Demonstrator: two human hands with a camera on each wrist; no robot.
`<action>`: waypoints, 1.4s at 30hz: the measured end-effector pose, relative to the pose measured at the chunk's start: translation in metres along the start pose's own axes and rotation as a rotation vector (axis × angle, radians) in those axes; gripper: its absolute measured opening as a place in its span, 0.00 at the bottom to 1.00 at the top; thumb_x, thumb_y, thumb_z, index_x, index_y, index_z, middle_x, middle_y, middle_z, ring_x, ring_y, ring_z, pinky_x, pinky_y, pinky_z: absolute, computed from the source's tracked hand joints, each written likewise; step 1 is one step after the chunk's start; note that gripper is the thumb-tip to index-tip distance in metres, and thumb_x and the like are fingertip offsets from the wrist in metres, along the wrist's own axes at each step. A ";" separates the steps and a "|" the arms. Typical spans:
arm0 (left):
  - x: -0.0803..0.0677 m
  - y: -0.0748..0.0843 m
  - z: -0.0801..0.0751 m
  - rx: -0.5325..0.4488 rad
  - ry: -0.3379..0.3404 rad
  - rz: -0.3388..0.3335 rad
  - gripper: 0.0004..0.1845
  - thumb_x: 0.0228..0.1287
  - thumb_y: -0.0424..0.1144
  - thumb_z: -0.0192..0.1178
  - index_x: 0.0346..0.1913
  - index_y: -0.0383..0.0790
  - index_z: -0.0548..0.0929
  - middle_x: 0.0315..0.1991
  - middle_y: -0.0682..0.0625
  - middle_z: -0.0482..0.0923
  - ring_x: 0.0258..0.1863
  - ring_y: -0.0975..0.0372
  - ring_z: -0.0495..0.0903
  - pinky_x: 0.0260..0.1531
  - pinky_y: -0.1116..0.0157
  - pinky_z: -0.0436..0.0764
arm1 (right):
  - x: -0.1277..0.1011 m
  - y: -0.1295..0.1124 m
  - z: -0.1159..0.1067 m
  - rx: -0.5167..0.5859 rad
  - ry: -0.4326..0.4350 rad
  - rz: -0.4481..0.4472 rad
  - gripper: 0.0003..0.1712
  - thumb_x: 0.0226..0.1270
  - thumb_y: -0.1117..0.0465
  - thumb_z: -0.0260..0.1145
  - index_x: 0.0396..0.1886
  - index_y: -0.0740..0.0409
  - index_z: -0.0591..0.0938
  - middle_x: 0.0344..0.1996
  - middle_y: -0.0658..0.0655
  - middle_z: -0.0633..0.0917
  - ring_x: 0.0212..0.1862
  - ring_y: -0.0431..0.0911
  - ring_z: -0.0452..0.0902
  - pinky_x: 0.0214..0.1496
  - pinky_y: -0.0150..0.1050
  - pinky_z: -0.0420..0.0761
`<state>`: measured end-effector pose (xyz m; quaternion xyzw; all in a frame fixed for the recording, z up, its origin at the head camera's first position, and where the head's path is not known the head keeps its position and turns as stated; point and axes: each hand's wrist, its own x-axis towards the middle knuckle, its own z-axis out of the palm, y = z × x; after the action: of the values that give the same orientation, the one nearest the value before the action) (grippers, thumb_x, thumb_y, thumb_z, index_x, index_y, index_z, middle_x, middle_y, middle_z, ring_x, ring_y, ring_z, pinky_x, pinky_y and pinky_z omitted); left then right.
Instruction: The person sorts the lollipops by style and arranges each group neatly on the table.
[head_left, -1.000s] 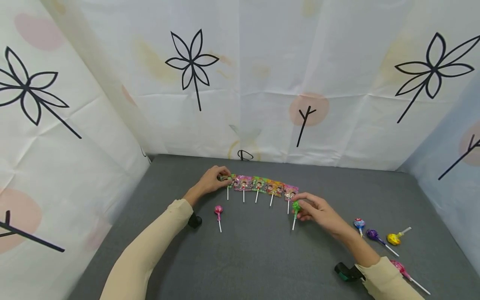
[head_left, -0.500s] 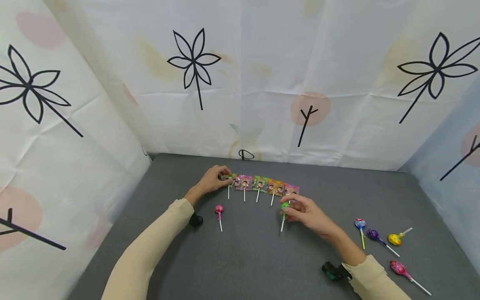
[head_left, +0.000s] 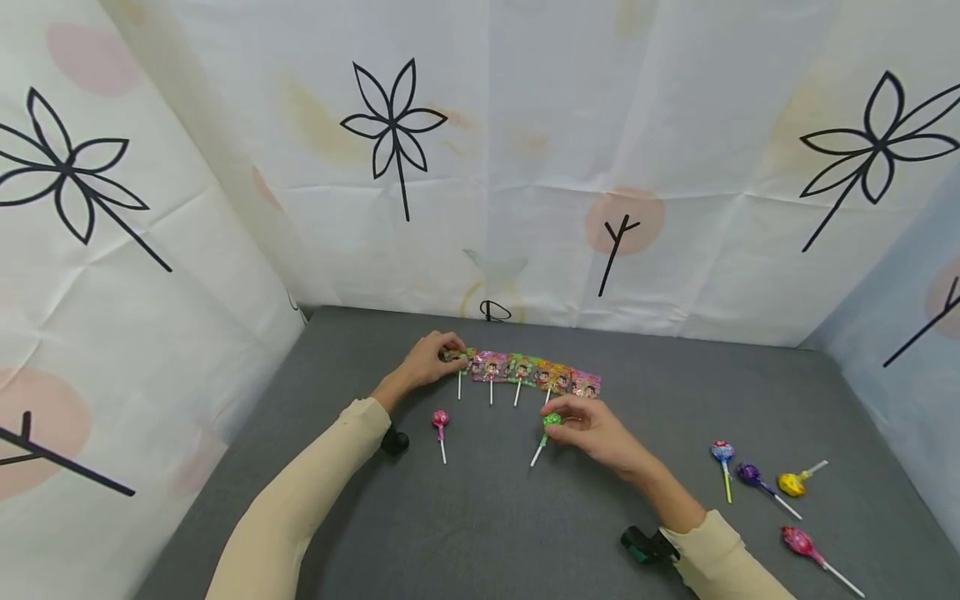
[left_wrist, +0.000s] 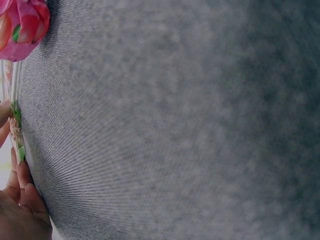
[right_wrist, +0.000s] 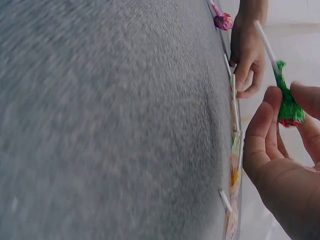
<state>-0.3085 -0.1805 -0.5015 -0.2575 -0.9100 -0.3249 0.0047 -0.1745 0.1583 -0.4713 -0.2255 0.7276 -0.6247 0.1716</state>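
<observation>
My right hand (head_left: 592, 429) pinches a green-wrapped round lollipop (head_left: 551, 419) between thumb and fingers, held above the table, its white stick slanting down toward the left. In the right wrist view the green lollipop (right_wrist: 290, 107) shows red at its end. At the left end of a curved row of flat-wrapped lollipops (head_left: 522, 369), my left hand (head_left: 427, 358) holds the green-wrapped flat lollipop (head_left: 461, 364), partly hidden by the fingers. The left wrist view shows thumb and fingers at that wrapper's two ends. A pink round lollipop (head_left: 440, 418) lies in front of the row.
On the grey table (head_left: 480, 533), at the right, lie a blue lollipop (head_left: 722, 451), a purple one (head_left: 748, 473), a yellow one (head_left: 791, 484) and a pink-red one (head_left: 797, 541). A printed white cloth (head_left: 525, 167) hangs behind and on both sides.
My right hand has moved left with the green round lollipop, from the row's right end to in front of the orange flat one. The left hand has stayed in place.
</observation>
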 end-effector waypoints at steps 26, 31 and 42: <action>0.002 0.008 -0.004 0.010 0.005 -0.020 0.10 0.68 0.38 0.69 0.47 0.39 0.83 0.46 0.42 0.79 0.47 0.49 0.76 0.49 0.50 0.76 | 0.061 0.000 0.068 -0.031 0.036 -0.052 0.18 0.68 0.70 0.70 0.54 0.76 0.80 0.50 0.66 0.84 0.49 0.58 0.83 0.48 0.40 0.82; 0.001 0.007 -0.004 0.013 0.002 -0.022 0.10 0.68 0.38 0.69 0.48 0.39 0.84 0.47 0.42 0.79 0.47 0.49 0.77 0.49 0.50 0.76 | 0.070 0.001 0.078 -0.044 0.065 -0.039 0.17 0.67 0.70 0.71 0.52 0.75 0.81 0.47 0.65 0.85 0.48 0.58 0.83 0.46 0.36 0.81; 0.002 0.005 -0.005 0.020 -0.002 -0.023 0.10 0.68 0.38 0.69 0.48 0.39 0.84 0.47 0.42 0.80 0.47 0.49 0.77 0.50 0.50 0.76 | 0.082 0.004 0.088 -0.090 0.097 -0.079 0.14 0.63 0.70 0.75 0.46 0.72 0.84 0.40 0.63 0.87 0.42 0.55 0.85 0.42 0.40 0.83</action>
<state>-0.3081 -0.1791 -0.4944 -0.2470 -0.9161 -0.3157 0.0026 -0.1974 0.0408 -0.4872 -0.2309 0.7528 -0.6081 0.1008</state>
